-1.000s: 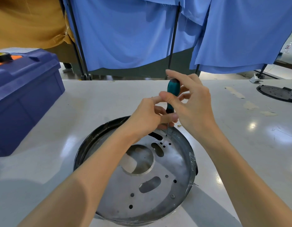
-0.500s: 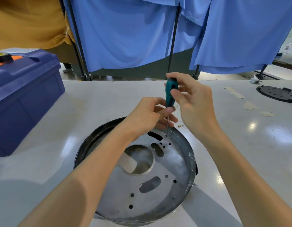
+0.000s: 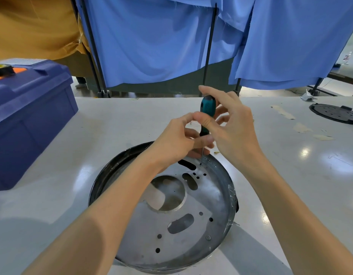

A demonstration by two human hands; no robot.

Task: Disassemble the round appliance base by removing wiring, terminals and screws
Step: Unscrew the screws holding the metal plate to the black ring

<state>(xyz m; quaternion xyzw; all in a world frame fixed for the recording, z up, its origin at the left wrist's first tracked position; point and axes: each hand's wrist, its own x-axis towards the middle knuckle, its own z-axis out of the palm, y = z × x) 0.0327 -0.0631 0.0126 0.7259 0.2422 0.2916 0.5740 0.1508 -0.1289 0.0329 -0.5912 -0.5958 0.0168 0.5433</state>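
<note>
Right hand (image 3: 235, 132) has shifted its grip round the screwdriver (image 3: 207, 106) handle — left hand (image 3: 175, 141) pinches the shaft — apparently loosening the far-rim screw (image 3: 200, 165); next needs steady turns.

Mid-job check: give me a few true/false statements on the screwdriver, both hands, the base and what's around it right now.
1. The right hand grips the teal handle of the screwdriver. True.
2. The screwdriver's tip stands on the near edge of the round base. False: it meets the round base at its far side, close to the rim.
3. The left hand lies flat on the table. False: the left hand is raised, its fingers curled at the screwdriver's lower handle and shaft.
4. A screw head sits in the plate near its near right rim. True.
5. The blue toolbox stands right of the base. False: the blue toolbox is on the left; a black disc lies far right.
</note>
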